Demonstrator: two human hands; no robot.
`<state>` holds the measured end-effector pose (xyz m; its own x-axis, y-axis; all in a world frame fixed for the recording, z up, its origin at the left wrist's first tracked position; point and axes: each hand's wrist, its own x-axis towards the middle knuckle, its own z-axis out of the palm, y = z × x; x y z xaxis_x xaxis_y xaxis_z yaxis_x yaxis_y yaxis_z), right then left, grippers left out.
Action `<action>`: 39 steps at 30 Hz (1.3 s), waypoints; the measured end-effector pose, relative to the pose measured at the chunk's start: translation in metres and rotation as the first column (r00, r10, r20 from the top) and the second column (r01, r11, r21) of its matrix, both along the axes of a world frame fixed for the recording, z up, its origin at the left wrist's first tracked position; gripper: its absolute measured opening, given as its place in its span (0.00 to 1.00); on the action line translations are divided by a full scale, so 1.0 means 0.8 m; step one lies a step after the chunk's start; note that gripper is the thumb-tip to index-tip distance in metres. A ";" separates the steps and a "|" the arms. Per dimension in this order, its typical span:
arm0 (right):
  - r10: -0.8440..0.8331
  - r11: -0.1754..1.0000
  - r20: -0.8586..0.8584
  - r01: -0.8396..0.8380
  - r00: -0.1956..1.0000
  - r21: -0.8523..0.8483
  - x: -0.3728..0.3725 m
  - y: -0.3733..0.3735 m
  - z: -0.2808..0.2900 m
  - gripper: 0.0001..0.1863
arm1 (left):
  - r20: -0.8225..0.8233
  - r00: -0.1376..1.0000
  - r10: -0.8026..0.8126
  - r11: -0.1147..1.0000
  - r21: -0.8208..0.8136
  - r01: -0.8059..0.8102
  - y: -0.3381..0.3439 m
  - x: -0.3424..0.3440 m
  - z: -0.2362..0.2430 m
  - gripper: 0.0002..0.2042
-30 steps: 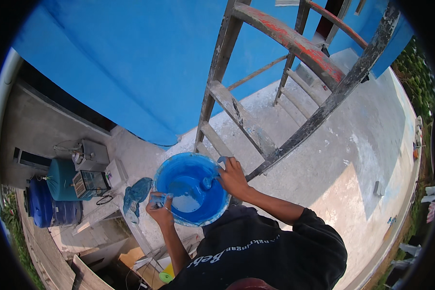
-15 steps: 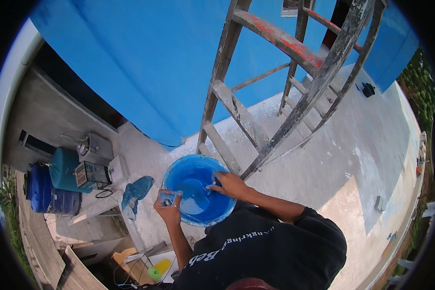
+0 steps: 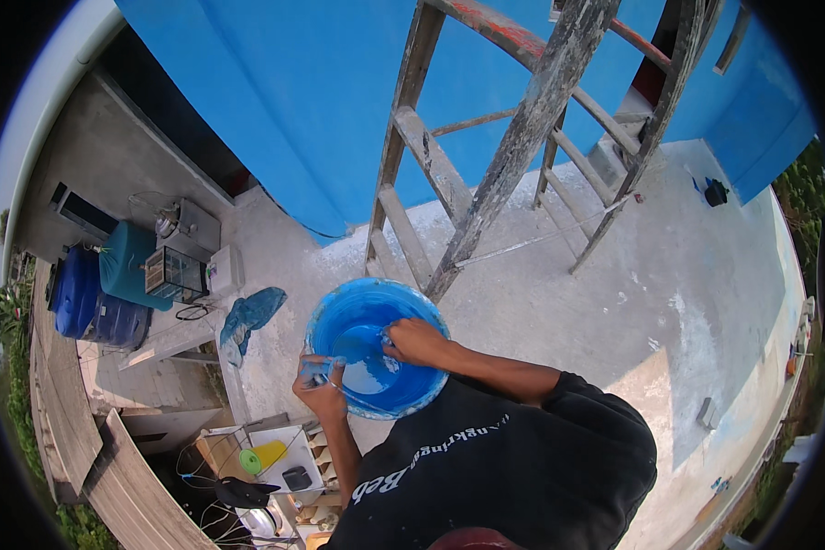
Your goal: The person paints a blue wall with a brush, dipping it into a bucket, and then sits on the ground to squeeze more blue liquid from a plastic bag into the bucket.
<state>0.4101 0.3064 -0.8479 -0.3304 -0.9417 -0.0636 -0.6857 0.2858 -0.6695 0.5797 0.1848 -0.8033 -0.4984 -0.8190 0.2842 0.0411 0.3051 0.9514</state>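
Observation:
A blue bucket (image 3: 376, 286) with a paint-smeared rim is in front of my body. Blue paint (image 3: 362, 367) with a pale sheen lies in its bottom. At the bucket's left rim my left hand (image 3: 321, 383) is closed on the edge, with the thin handle running close by; blue smears cover its fingers. My right hand (image 3: 417, 344) reaches over the right side into the bucket, just above the paint. Its fingers are curled together, and whatever they may hold is hidden.
A worn wooden stepladder (image 3: 545, 110) stands just beyond the bucket, before a blue wall (image 3: 275, 92). A crumpled blue sheet (image 3: 247, 321) lies left on the concrete floor. Farther left are a teal tank (image 3: 128, 266) and a glass case (image 3: 176, 272). A grey block (image 3: 706, 412) lies right.
The view has shifted, so the ladder and left-side things sit differently. My right hand has moved slightly within the bucket and its fingers look more curled. My left hand keeps the rim.

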 end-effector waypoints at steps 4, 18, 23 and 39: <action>0.064 0.998 0.068 -0.065 0.996 0.012 0.028 0.078 -0.011 0.17 | 0.019 0.998 -0.053 0.998 -0.017 0.053 0.069 0.009 -0.010 0.08; -0.284 0.949 0.172 0.250 0.943 0.193 0.057 0.333 0.022 0.15 | 0.008 0.948 -0.320 0.945 -0.075 0.319 0.302 -0.009 0.001 0.09; -0.478 0.833 0.376 0.546 0.794 -0.094 0.010 0.420 0.022 0.15 | 0.106 0.904 -0.414 0.889 -0.165 0.427 0.358 -0.067 -0.020 0.10; -0.622 0.685 0.442 0.722 0.647 -0.094 -0.166 0.823 0.020 0.25 | -0.047 0.804 -0.592 0.806 -0.017 0.592 0.739 -0.311 -0.035 0.10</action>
<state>0.2777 0.9651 -0.8322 -0.8784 -0.4639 -0.1148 -0.0730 0.3676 -0.9271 0.3311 0.7762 -0.8312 -0.8722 -0.3685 0.3216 0.2598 0.2081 0.9430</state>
